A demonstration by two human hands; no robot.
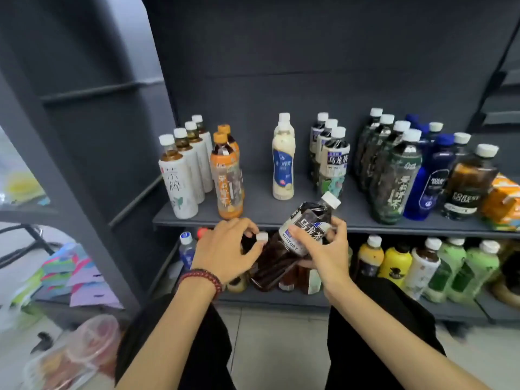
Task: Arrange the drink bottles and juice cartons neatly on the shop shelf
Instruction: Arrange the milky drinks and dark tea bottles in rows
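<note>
The Suntory oolong tea bottle (pixel 305 232) is at the centre of the frame, tilted with its white cap toward the upper right, just in front of the upper shelf (pixel 256 205). The right hand (pixel 329 249) has its grip curled round the label. To its left, the left hand (pixel 225 249) grips the cap end of a second dark tea bottle (pixel 270 266), which leans before the lower shelf (pixel 267 301).

Much of the upper shelf looks done. White-label teas (pixel 178 181), orange-capped teas (pixel 226 178), a milk tea (pixel 283 164), an oolong row (pixel 333 161), green-label teas (pixel 394 175) and blue bottles (pixel 427 187) stand in files, with a juice carton (pixel 502 201) at the right edge. Both held bottles seem still to need placing, probably in the oolong row.
</note>
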